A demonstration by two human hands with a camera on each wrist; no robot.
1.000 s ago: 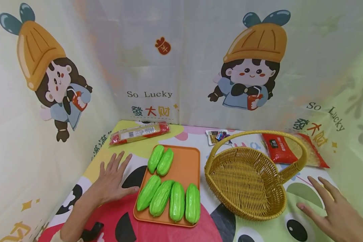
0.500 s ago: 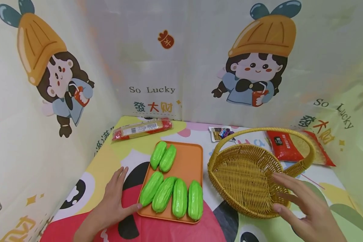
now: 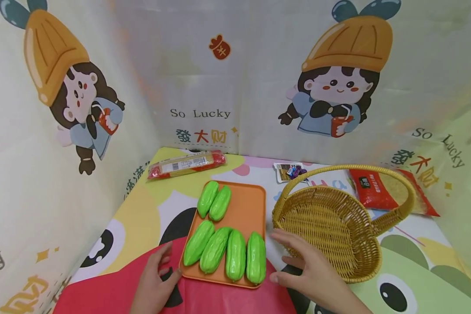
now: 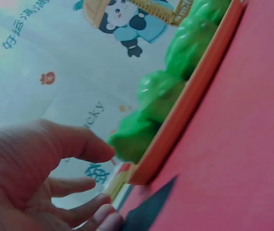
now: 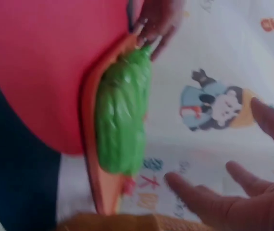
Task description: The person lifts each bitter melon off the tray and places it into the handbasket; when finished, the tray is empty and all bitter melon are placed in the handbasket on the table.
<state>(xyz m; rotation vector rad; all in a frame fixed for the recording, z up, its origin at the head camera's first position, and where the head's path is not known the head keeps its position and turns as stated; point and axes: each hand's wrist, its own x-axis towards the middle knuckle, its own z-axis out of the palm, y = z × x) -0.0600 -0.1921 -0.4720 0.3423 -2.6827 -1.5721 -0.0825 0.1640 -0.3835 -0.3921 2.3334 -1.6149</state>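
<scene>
Several glossy green ridged gourds (image 3: 236, 255) lie on an orange rectangular tray (image 3: 243, 196) in the head view: one pair at the back left, the others in a row along the front. My left hand (image 3: 155, 281) is beside the tray's front left corner, its thumb close to the rim, fingers slightly bent and holding nothing. Right of the tray, my right hand (image 3: 312, 270) hovers with fingers spread and the thumb near the rightmost gourd. It holds nothing and covers part of the wicker basket's near left side. The right wrist view shows the gourds (image 5: 120, 120) blurred.
A wicker basket (image 3: 318, 222) with a tall arched handle stands to the right. Behind it lies a red bag (image 3: 373, 192). A small packet (image 3: 283, 173) and a long red-ended package (image 3: 188, 165) lie at the back, near the printed cloth wall (image 3: 259, 87).
My right hand has swept left, from right of the basket to the tray's right side. My left hand has drawn back toward the tray's front left corner. The view has shifted slightly.
</scene>
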